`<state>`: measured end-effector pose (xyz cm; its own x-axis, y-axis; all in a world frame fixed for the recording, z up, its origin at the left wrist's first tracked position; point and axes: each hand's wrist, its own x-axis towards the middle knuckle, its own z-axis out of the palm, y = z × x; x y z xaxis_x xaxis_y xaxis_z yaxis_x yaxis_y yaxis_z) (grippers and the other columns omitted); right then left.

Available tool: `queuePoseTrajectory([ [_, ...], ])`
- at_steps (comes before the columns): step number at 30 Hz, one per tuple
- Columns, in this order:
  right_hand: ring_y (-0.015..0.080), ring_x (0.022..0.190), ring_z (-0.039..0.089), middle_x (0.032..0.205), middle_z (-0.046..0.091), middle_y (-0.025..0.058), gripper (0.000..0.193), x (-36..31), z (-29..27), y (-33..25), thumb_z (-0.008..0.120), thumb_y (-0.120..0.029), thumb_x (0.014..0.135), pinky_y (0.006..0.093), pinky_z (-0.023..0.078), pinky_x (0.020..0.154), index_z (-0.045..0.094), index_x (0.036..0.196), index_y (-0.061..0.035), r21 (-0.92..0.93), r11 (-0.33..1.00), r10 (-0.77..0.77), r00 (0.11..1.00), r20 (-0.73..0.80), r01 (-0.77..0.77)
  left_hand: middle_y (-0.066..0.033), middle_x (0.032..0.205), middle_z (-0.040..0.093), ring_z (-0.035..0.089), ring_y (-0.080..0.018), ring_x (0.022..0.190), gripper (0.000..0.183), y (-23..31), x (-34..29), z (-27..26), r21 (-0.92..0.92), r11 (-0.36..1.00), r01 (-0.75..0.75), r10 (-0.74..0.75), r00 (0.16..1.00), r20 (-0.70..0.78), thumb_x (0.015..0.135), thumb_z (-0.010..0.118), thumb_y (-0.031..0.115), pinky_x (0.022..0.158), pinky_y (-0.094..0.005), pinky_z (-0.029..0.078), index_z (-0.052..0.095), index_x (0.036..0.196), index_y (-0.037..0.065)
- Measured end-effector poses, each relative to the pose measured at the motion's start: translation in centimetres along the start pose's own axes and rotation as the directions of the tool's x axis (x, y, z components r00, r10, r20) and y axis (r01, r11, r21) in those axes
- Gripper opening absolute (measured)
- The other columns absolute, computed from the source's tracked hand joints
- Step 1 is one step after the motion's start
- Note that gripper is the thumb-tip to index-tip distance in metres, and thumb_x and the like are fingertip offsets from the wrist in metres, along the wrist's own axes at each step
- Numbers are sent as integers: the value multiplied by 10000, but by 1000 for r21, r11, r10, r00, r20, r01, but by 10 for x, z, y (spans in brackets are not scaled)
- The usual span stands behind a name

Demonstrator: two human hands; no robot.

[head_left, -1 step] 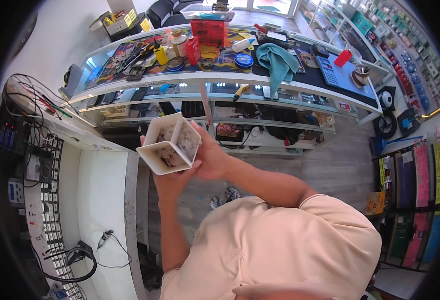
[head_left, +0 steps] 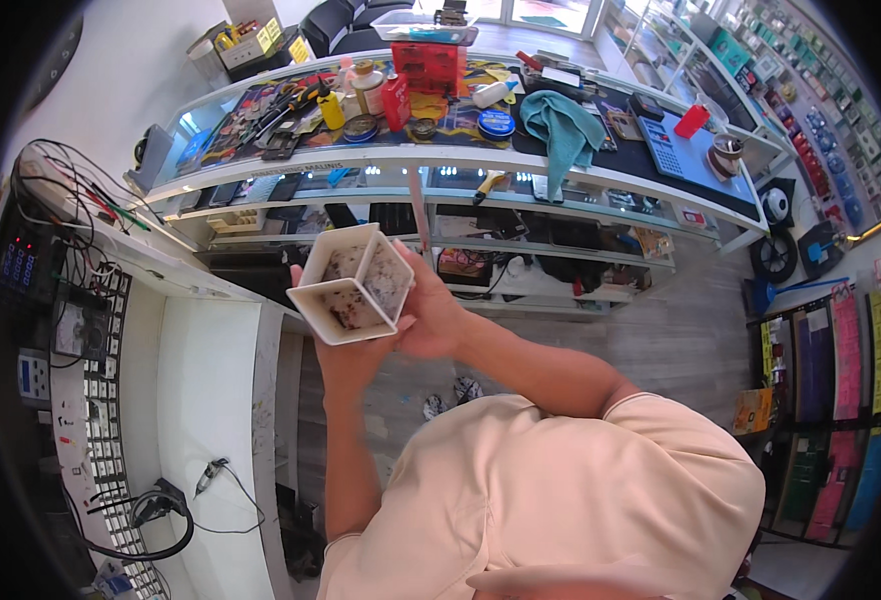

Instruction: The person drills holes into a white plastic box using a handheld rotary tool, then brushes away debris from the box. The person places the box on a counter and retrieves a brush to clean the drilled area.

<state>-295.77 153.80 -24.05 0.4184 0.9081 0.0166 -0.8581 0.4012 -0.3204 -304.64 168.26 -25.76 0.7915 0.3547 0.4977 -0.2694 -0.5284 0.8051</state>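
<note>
The left hand is gripping a white box from its left and near sides; fingertips are showing at the box's left edge. The right hand is gripping the same box from the right, its palm and fingers lying against the outer wall. Part of each hand's grip is being hidden by the box.

The box is tilting so that its open top is facing the camera. Inner walls are dividing it into three compartments; dark specks are lying inside. The hands are holding the box above the floor, in front of the torso.

Beyond the hands, a glass counter with a white frame is standing across the view. On it, a yellow bottle, a red bottle and a blue tin are standing; a teal towel is hanging over the front edge.
</note>
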Motion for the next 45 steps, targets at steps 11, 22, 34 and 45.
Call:
queuePoseTrajectory([
  [11, 218, 1218, 642, 1532, 558, 91, 883, 9, -4, 22, 560, -728, 1045, 382, 521, 1019, 409, 1687, -141, -483, 875, -98, 985, -142, 17, -162, 1648, 420, 460, -337, 1522, 1301, -60, -40, -97, -537, 809, 241, -280, 960, 10, 667, 1009, 216, 1229, -518, 452, 234, 1697, 39],
  [22, 310, 1082, 739, 1246, 762, 198, 641, 8, -39, 79, 709, -492, 1039, 436, 584, 936, 646, 1477, -29, -982, 84, 37, 985, -166, -169, -168, 1683, 432, 415, -418, 1555, 866, -104, -126, -108, -992, 124, 36, -631, 774, -51, 1026, 613, 683, 1260, -637, 392, 374, 1702, 198],
  [34, 375, 761, 693, 777, 726, 157, 532, -63, -60, 57, 617, -465, 1107, 450, 539, 737, 711, 865, -1, -788, -161, -165, 804, -571, -594, -180, 1744, 329, 352, -458, 1581, 898, -165, -167, -89, -963, -271, -3, -534, 832, 148, 1032, 622, 666, 1187, -601, 465, 289, 1739, 224],
  [45, 371, 917, 741, 948, 789, 136, 286, -125, -119, 18, 714, -335, 1033, 488, 557, 830, 769, 1011, -56, -832, -448, 140, 894, -426, -326, -219, 1728, 336, 366, -456, 1559, 994, -93, -257, -66, -964, -149, -220, -623, 778, -81, 974, 724, 598, 1162, -601, 484, 271, 1736, 149],
])
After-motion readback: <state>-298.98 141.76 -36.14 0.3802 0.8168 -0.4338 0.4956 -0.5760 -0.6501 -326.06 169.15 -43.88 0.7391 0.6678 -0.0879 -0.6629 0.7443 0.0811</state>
